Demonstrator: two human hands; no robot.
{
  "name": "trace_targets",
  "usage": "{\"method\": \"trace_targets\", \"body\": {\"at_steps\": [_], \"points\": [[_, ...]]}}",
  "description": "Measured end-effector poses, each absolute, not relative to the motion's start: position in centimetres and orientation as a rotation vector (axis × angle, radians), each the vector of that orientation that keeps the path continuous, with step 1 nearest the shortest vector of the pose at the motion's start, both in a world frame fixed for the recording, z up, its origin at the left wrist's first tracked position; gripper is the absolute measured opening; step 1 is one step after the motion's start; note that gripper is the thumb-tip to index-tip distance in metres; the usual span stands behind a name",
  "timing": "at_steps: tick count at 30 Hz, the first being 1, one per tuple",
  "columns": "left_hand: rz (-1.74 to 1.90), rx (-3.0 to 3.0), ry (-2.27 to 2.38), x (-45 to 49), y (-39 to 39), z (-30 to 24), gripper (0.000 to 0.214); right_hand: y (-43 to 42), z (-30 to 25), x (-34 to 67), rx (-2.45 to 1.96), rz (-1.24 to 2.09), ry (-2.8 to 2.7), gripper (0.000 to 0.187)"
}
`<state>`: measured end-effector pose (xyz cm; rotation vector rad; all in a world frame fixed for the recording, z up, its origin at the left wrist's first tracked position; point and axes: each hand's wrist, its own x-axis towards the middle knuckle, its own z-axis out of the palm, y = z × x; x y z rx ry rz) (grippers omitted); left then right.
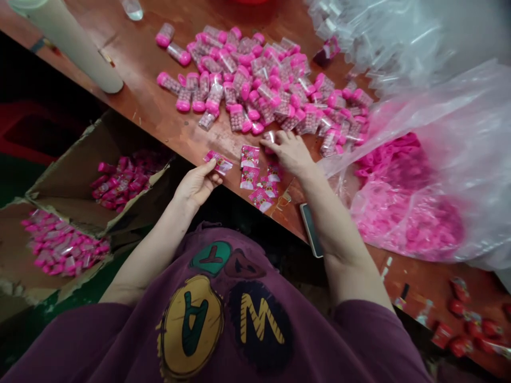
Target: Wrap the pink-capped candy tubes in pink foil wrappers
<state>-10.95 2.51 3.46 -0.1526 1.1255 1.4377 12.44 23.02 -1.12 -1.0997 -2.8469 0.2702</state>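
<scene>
My left hand (196, 184), at the table's near edge, pinches a flat pink printed label sleeve (222, 164) between thumb and fingers. To the right, my right hand (293, 151) has its fingers closed round a small clear bottle (270, 137), partly hidden by them. A small group of pink printed labels (249, 177) lies flat on the table between and below my hands. Just beyond my right hand spreads a heap of small clear bottles (239, 80) with pink caps and little round balls inside.
Cardboard boxes (59, 159) at lower left hold pink-capped bottles. A clear plastic bag (423, 127) with pink pieces (407, 213) rests on the right. A phone (311, 230) lies at the table edge, red items (463, 346) at lower right, a pale post (80, 48) at upper left.
</scene>
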Motion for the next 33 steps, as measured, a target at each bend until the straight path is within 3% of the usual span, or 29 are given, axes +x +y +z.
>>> {"method": "trace_targets", "body": {"at_steps": [2, 9, 11, 13, 16, 18, 27, 33], "points": [[1.423, -0.176, 1.091, -10.7, 2.8, 3.4, 0.02, 22.9, -1.3, 12.8, -1.174, 0.255, -2.817, 0.037], [1.378, -0.296, 0.996, -9.0, 2.9, 3.0, 0.024, 18.1, 2.0, 12.6, -1.466, 0.19, -2.595, 0.043], [1.365, -0.293, 0.984, -8.5, 2.4, 3.1, 0.022, 14.6, 3.2, 12.7, -1.337, 0.373, -2.375, 0.041], [1.332, -0.272, 0.981, -8.0, 1.9, 3.2, 0.023, 10.3, 3.5, 12.8, -1.183, 0.757, -2.094, 0.037], [1.253, -0.202, 1.004, -6.6, 1.0, 3.3, 0.023, 4.3, 2.6, 12.4, -1.107, 1.359, -1.613, 0.042], [1.206, -0.132, 1.012, -5.5, 0.5, 3.3, 0.022, 1.3, 1.5, 12.0, -1.143, 1.559, -1.335, 0.047], [1.146, 0.081, 1.043, -2.3, -1.5, 2.7, 0.029, -3.1, 0.9, 13.3, -1.251, 1.662, -1.04, 0.054], [1.095, 0.246, 1.136, -1.8, -2.0, 3.1, 0.039, -3.9, 0.8, 13.9, -1.101, 1.913, -0.836, 0.051]]}}
